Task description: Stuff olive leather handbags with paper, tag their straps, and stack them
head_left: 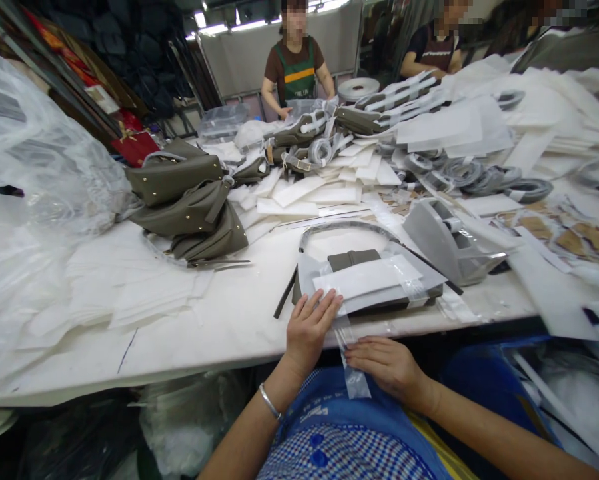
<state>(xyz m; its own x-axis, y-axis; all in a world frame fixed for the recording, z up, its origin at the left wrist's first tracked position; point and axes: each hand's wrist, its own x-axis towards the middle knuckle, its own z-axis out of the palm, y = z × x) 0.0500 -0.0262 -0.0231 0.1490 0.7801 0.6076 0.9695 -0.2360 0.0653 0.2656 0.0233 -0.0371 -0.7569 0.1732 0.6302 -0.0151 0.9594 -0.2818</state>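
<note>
A dark olive handbag (pixel 354 259) lies at the table's front edge, partly covered by a white foam sheet (pixel 374 275). Its arched handle (pixel 349 227) has a clear wrapping. My left hand (pixel 312 327) rests flat on the near left of the covered bag, fingers stretched out. From the bag's front a clear plastic strip (pixel 358 385) hangs over the table edge toward my lap. My right hand (pixel 386 367) has its fingers together on that strip, below the edge; its thumb is hidden. Just right of the bag stands a grey-white wrapped piece (pixel 436 243).
Olive bags (pixel 184 200) are piled at left, beside stacked white sheets (pixel 114 280) and a heap of clear plastic (pixel 44 147). Coiled wrapped straps (pixel 464 172) and loose white pieces (pixel 309 193) cover the back. Across the table stands a person (pixel 296 67) in a green apron.
</note>
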